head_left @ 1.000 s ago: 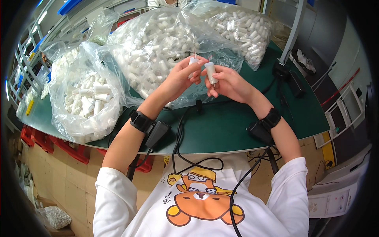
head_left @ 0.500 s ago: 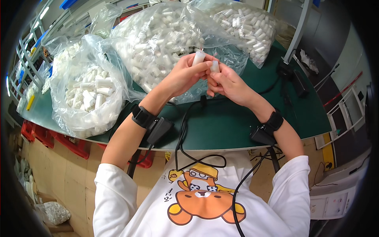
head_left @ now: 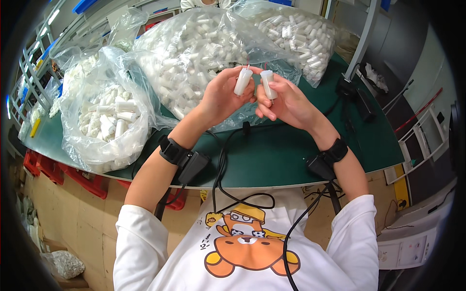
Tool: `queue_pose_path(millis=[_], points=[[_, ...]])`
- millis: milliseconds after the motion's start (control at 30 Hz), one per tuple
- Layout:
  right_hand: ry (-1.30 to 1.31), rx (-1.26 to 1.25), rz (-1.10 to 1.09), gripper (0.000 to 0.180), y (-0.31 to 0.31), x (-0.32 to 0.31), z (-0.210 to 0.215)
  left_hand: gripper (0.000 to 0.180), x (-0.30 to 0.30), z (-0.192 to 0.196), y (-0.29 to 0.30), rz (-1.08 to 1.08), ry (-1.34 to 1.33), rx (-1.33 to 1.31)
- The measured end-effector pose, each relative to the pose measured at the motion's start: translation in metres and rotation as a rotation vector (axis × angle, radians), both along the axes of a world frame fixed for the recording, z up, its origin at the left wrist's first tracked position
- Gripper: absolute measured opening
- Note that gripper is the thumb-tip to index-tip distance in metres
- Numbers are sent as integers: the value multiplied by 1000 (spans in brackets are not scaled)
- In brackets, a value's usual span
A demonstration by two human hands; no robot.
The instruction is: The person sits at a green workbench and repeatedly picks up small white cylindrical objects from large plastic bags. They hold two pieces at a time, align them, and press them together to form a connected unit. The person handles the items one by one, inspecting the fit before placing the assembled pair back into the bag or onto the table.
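Observation:
My left hand [head_left: 219,95] is closed on a white plastic cylinder [head_left: 242,82] with thin, partly reddish wire ends at its top. My right hand [head_left: 292,101] grips a second white cylinder [head_left: 267,81], which has a wider cap-like upper end and a thin reddish tip above it. Both cylinders stand nearly upright, side by side with a small gap, raised over the table. Behind my hands lies a large clear plastic bag [head_left: 187,63] full of similar white cylinders. Some of my fingers are hidden behind the pieces.
An open clear bag [head_left: 104,145] of white pieces sits at the left of the green table [head_left: 272,162]. Another filled bag [head_left: 303,41] stands at the back right. Black cables [head_left: 221,162] cross the front edge. A grey metal post [head_left: 365,41] rises at the right.
The two cylinders, close together before, are now apart and more fully in sight. The right one has turned upright, and my right hand's fingers have opened out somewhat around it.

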State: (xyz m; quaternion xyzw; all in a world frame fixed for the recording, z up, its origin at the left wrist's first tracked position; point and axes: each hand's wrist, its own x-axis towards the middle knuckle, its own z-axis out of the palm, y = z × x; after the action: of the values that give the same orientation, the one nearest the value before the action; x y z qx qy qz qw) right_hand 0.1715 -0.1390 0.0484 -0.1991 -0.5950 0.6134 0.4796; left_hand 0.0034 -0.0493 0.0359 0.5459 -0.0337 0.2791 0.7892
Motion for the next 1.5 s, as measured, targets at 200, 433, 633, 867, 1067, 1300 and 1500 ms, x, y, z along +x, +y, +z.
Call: queue_pose_path(millis=[200, 433, 633, 867, 1067, 1300, 1500], points=[[10, -25, -135, 38, 2, 0, -1, 40, 2, 3, -8, 100, 31, -28], [22, -32, -101, 33, 6, 7, -7, 31, 2, 5, -13, 192, 77, 124], [6, -100, -83, 30, 3, 9, -5, 28, 2, 1, -12, 269, 67, 145], [-146, -31, -239, 30, 2, 5, -8, 28, 3, 2, -12, 354, 42, 130], [-82, -57, -154, 30, 5, 7, -9, 34, 2, 3, -11, 321, 81, 121], [-29, -111, -132, 31, 5, 12, -10, 33, 2, -1, -2, 315, 101, 148], [3, -110, -69, 30, 8, 14, -14, 28, 3, -2, -4, 365, 88, 155]])
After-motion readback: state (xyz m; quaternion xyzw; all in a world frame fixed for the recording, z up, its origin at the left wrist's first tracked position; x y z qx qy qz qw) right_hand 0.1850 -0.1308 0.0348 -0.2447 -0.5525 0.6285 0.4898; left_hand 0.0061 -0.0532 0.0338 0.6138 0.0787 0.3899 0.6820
